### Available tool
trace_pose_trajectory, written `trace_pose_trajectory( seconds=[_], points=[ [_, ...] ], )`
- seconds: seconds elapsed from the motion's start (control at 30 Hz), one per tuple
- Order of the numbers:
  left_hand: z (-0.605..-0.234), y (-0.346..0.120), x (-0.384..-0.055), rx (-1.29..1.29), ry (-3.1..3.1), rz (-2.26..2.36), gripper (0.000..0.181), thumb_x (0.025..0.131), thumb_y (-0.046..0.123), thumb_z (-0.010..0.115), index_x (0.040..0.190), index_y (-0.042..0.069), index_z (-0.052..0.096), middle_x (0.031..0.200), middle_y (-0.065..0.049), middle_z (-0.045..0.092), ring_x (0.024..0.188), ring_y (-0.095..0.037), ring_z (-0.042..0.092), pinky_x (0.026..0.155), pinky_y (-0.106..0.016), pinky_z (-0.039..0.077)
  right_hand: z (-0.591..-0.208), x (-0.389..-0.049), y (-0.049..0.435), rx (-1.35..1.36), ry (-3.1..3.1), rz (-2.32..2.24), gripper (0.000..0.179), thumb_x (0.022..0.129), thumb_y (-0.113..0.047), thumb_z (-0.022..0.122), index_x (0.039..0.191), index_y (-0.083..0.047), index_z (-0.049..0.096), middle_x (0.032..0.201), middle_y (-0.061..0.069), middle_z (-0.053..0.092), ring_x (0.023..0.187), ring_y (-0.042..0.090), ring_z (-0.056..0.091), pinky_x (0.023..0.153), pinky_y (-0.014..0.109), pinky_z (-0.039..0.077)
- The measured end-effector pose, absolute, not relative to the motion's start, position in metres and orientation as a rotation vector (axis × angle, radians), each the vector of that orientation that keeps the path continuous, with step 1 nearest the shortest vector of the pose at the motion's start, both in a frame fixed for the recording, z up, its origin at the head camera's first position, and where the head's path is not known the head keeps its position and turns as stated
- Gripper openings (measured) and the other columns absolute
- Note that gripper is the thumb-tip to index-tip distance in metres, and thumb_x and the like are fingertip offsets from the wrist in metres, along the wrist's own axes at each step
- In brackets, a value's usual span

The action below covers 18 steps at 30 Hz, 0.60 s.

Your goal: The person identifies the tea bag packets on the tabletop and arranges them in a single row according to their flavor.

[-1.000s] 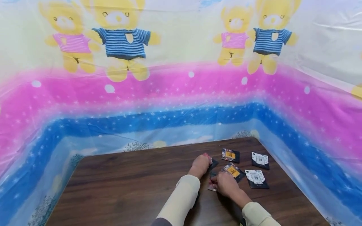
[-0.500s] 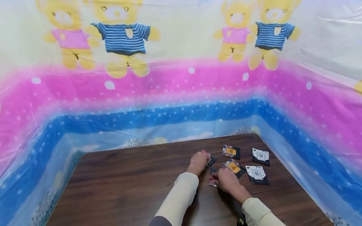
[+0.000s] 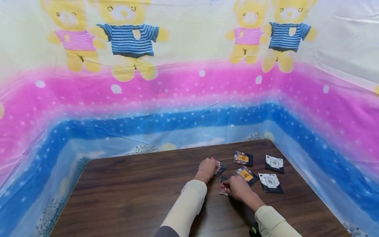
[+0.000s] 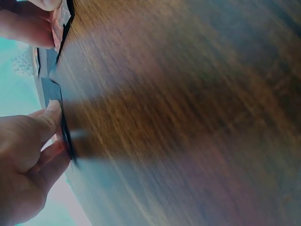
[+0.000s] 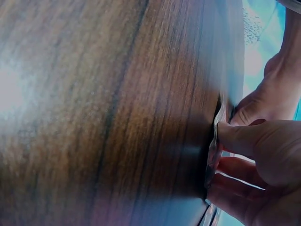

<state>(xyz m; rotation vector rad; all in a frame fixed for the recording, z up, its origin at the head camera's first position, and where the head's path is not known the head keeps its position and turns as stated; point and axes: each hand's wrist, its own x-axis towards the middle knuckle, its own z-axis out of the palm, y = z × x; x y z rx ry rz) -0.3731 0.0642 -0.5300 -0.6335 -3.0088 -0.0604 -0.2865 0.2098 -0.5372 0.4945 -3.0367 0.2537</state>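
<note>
My left hand (image 3: 207, 168) pinches a small flat sachet (image 3: 221, 168), reddish and black, by its edge on the table. Thumb and fingers meet at the dark edge in the left wrist view, where the hand (image 4: 30, 160) shows large. Closer to me, my right hand (image 3: 240, 189) grips another red-patterned sachet (image 3: 224, 189) lying on the wood. In the right wrist view, that hand's thumb lies on the sachet (image 5: 214, 153) and its fingers are at the edge. Just beyond the right hand lies a sachet with an orange label (image 3: 245, 175).
Another orange-labelled sachet (image 3: 242, 158) lies farther back. Two white-and-black sachets, a far one (image 3: 274, 163) and a near one (image 3: 270, 182), lie to the right. The brown wooden table (image 3: 124, 194) meets a printed cloth backdrop (image 3: 165, 89) with teddy bears.
Both hands stay on their sachets with hardly any movement. The head view has tilted slightly, so the whole scene shifts a little in the frame.
</note>
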Motion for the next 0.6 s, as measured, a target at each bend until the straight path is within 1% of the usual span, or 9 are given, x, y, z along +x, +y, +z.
trace_pose_trajectory(
  seconds=[0.13, 0.27, 0.37, 0.43, 0.5, 0.6],
  points=[
    [-0.530, 0.061, -0.373, -0.666, -3.011, 0.030, 0.014, 0.093, 0.026, 0.075, 0.107, 0.025, 0.079, 0.103, -0.004, 0.070, 0.092, -0.018, 0.067, 0.077, -0.030, 0.060, -0.537, -0.286, 0.209, 0.503, -3.027, 0.286, 0.007, 0.083, -0.013, 0.081, 0.090, -0.013, 0.082, 0.076, 0.002, 0.073, 0.071, 0.020, 0.063, 0.075, 0.045, 0.054],
    [-0.529, 0.055, -0.369, -0.651, -3.024, -0.037, 0.017, 0.094, 0.026, 0.075, 0.111, 0.028, 0.079, 0.105, -0.005, 0.071, 0.089, -0.018, 0.068, 0.075, -0.032, 0.060, -0.536, -0.285, 0.209, 0.489, -3.024, 0.283, 0.012, 0.084, -0.013, 0.081, 0.096, -0.012, 0.083, 0.083, 0.004, 0.077, 0.077, 0.023, 0.068, 0.079, 0.045, 0.056],
    [-0.527, 0.052, -0.366, -0.620, -3.038, -0.095, 0.019, 0.094, 0.029, 0.074, 0.113, 0.026, 0.078, 0.106, -0.006, 0.072, 0.088, -0.020, 0.069, 0.071, -0.033, 0.060, -0.537, -0.284, 0.209, 0.478, -3.012, 0.273, 0.015, 0.084, -0.015, 0.080, 0.099, -0.012, 0.083, 0.087, 0.006, 0.078, 0.081, 0.025, 0.070, 0.080, 0.046, 0.056],
    [-0.527, 0.051, -0.365, -0.601, -3.046, -0.102, 0.021, 0.095, 0.032, 0.074, 0.114, 0.026, 0.078, 0.108, -0.006, 0.072, 0.090, -0.020, 0.070, 0.070, -0.034, 0.060, -0.539, -0.284, 0.209, 0.492, -2.989, 0.270, 0.014, 0.084, -0.015, 0.081, 0.098, -0.011, 0.083, 0.085, 0.006, 0.077, 0.078, 0.025, 0.069, 0.079, 0.046, 0.056],
    [-0.528, 0.049, -0.365, -0.594, -3.055, -0.132, 0.021, 0.094, 0.033, 0.074, 0.113, 0.024, 0.078, 0.108, -0.006, 0.071, 0.089, -0.021, 0.070, 0.070, -0.034, 0.059, -0.539, -0.283, 0.209, 0.494, -2.988, 0.273, 0.013, 0.085, -0.014, 0.080, 0.097, -0.011, 0.083, 0.083, 0.005, 0.075, 0.076, 0.024, 0.067, 0.077, 0.045, 0.055],
    [-0.530, 0.046, -0.363, -0.608, -3.060, -0.217, 0.017, 0.094, 0.030, 0.074, 0.109, 0.023, 0.078, 0.105, -0.007, 0.070, 0.086, -0.019, 0.066, 0.072, -0.032, 0.058, -0.539, -0.282, 0.208, 0.490, -2.995, 0.283, 0.014, 0.086, -0.015, 0.080, 0.099, -0.011, 0.083, 0.082, 0.005, 0.073, 0.075, 0.022, 0.065, 0.077, 0.045, 0.055]
  ],
)
